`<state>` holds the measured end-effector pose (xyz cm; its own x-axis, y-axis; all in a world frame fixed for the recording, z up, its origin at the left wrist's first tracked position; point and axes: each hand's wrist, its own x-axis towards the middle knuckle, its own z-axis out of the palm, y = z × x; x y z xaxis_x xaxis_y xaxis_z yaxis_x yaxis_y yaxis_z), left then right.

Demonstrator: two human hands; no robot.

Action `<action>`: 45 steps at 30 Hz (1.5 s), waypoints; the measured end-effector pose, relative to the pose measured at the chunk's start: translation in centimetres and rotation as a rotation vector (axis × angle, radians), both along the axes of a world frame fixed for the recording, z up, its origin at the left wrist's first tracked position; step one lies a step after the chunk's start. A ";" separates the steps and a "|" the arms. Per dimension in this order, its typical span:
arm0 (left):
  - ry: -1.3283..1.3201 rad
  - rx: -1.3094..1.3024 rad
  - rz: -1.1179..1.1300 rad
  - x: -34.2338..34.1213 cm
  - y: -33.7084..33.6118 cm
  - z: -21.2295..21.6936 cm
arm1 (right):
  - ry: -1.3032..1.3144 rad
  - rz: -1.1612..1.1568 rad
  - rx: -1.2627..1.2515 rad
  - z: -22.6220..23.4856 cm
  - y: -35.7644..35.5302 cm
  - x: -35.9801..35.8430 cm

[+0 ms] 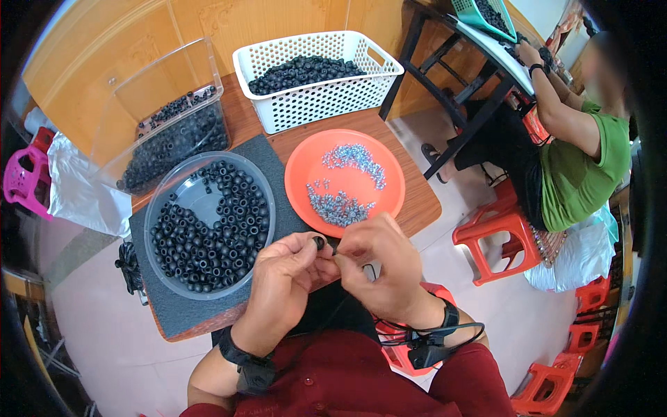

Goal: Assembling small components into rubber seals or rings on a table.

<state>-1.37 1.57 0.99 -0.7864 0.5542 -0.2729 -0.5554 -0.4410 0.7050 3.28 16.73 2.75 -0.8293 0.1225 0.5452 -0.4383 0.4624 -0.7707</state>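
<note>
My left hand (283, 278) is closed, pinching a small round black plastic part (319, 242) between thumb and fingers. Close beside it, my right hand (385, 267) has thumb and forefinger pressed together, and whatever is in that pinch is too small to make out. Both hands are above the near edge of an orange plate (295, 177), which carries two heaps of tiny silvery metal pieces (339, 207). To the left stands a round clear tub (149, 233) with many loose black ring-shaped parts (201, 260) in it.
A white perforated basket (306, 111) and a clear rectangular bin (114, 132), both with black parts, stand at the table's back. A grey mat (267, 156) lies under the tub. On the right, a person in green (587, 167) sits on a red stool (497, 236) at another table.
</note>
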 end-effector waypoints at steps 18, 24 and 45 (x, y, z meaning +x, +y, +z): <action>-0.309 0.172 -0.043 -0.6 0.6 -1.6 | -0.081 -0.114 0.527 -3.3 5.9 -9.4; -0.302 0.169 -0.078 -0.9 0.1 -2.3 | -0.106 -0.077 0.703 -5.3 5.8 -12.1; -0.289 0.180 -0.096 -0.9 0.3 -2.2 | -0.045 -0.025 0.776 -5.2 5.8 -11.8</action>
<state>-2.26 1.83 -1.23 -0.6330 0.6811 -0.3680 -0.7656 -0.4803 0.4280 -8.55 22.57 -2.43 -0.8548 -0.2613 0.4483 -0.3964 0.8863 -0.2393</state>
